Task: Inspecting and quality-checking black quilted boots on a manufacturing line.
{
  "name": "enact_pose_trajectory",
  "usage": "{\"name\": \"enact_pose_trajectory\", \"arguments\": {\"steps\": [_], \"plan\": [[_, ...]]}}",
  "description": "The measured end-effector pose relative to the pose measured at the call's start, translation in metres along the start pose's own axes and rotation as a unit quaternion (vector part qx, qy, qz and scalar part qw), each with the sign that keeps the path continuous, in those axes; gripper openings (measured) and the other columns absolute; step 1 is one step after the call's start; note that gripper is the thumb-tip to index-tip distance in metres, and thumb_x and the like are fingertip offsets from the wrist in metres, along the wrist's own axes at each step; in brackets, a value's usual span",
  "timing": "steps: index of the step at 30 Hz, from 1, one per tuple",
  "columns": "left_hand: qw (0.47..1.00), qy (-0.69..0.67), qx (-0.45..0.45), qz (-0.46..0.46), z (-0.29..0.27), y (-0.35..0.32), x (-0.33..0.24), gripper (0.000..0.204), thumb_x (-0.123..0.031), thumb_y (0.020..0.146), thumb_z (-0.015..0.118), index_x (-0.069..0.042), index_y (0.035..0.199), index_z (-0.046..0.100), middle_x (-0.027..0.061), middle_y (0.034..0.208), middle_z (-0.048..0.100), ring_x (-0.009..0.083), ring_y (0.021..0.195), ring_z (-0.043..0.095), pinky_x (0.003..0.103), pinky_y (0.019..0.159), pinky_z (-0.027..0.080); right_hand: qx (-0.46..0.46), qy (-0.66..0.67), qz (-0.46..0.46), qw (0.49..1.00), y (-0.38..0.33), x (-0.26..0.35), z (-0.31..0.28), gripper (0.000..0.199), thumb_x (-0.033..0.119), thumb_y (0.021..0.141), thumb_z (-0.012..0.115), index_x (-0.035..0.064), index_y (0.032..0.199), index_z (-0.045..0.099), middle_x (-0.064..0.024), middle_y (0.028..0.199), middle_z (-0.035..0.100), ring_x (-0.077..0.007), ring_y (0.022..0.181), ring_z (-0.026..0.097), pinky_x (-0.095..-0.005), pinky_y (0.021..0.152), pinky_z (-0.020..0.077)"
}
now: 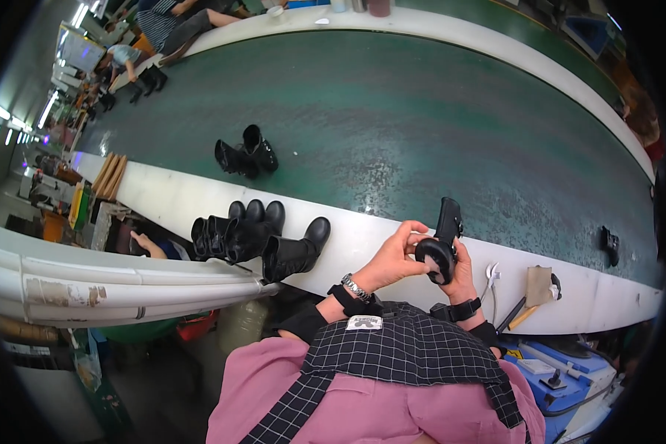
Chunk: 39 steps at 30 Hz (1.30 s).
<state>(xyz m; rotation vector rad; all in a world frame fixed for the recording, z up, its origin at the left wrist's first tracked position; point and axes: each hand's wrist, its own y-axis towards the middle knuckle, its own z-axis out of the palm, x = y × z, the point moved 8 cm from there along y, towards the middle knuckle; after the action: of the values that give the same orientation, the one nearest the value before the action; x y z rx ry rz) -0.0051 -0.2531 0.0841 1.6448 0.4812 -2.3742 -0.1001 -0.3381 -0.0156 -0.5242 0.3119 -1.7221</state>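
A black boot [447, 222] is held up over the white ledge in front of me, its rounded dark end tipped toward me. My right hand [462, 274] is closed around its right side. At its left side is my left hand [389, 260], thumb and fingers bent in against the rounded end. Whether a small piece sits between those fingertips I cannot make out. Left of my hands, a single black boot [294, 251] lies on the ledge, beside several more black boots [246, 235] in a tight row.
Beyond the ledge runs a green conveyor belt [422, 111] carrying a pair of black boots [248, 153] and a small black shoe [609, 246]. To my right lie pliers [490, 275], a brown pad [539, 286] and a yellow-handled tool [523, 318]. White pipes [163, 292] pass at left; other people work far left.
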Motion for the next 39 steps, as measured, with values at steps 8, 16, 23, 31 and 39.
{"name": "enact_pose_trajectory", "arguments": {"steps": [8,16,23,31,39], "plan": [[0.98,0.056,0.008,-0.19,-0.07,-0.064,0.035,0.043,-0.027,0.088,0.064,-0.003,0.121,0.051,0.0101,0.113,0.057,0.0199,0.1,0.06,0.032,0.074,0.054,-0.067,-0.01,0.075,0.995,0.008,-0.014,-0.026,0.039,0.034,0.089,0.058,-0.0009,0.106,0.061,-0.0165,0.095,0.068,-0.0287,0.085,0.068,-0.0399,0.08,0.0555],[0.881,0.109,-0.165,-0.429,-0.183,-0.203,0.096,0.049,-0.04,0.087,0.062,0.004,0.108,0.057,0.0182,0.101,0.063,0.0274,0.087,0.066,0.036,0.07,0.057,-0.094,0.031,0.054,0.994,0.019,-0.005,-0.043,0.032,0.032,0.086,0.06,0.0023,0.098,0.064,-0.0146,0.092,0.069,-0.0278,0.082,0.067,-0.0393,0.079,0.0553],[0.842,0.081,-0.413,-0.339,-0.234,-0.242,0.115,0.067,-0.03,0.068,0.083,0.004,0.118,0.055,0.015,0.109,0.06,0.0244,0.091,0.063,0.034,0.076,0.055,-0.033,0.046,-0.07,0.996,0.001,0.039,-0.018,0.036,0.023,0.083,0.063,0.0013,0.11,0.056,-0.0164,0.101,0.065,-0.0301,0.09,0.066,-0.0453,0.085,0.0537],[0.852,0.185,-0.479,-0.106,-0.236,-0.19,0.108,0.063,-0.021,0.065,0.084,0.003,0.118,0.06,0.0088,0.122,0.059,0.0203,0.108,0.056,0.031,0.098,0.041,-0.034,-0.021,-0.19,0.981,-0.014,0.073,-0.017,0.032,0.01,0.081,0.062,-0.0004,0.111,0.055,-0.0134,0.104,0.063,-0.0271,0.096,0.063,-0.0453,0.091,0.0507],[0.9,-0.008,-0.434,-0.038,-0.214,-0.145,0.072,0.057,-0.011,0.071,0.076,-0.005,0.123,0.052,0.0071,0.114,0.06,0.0221,0.1,0.062,0.038,0.079,0.055,-0.089,0.092,-0.298,0.946,-0.058,0.125,-0.051,0.017,0.013,0.083,0.063,0.0041,0.097,0.061,-0.0054,0.098,0.066,-0.0193,0.091,0.065,-0.0342,0.084,0.0545]]}}
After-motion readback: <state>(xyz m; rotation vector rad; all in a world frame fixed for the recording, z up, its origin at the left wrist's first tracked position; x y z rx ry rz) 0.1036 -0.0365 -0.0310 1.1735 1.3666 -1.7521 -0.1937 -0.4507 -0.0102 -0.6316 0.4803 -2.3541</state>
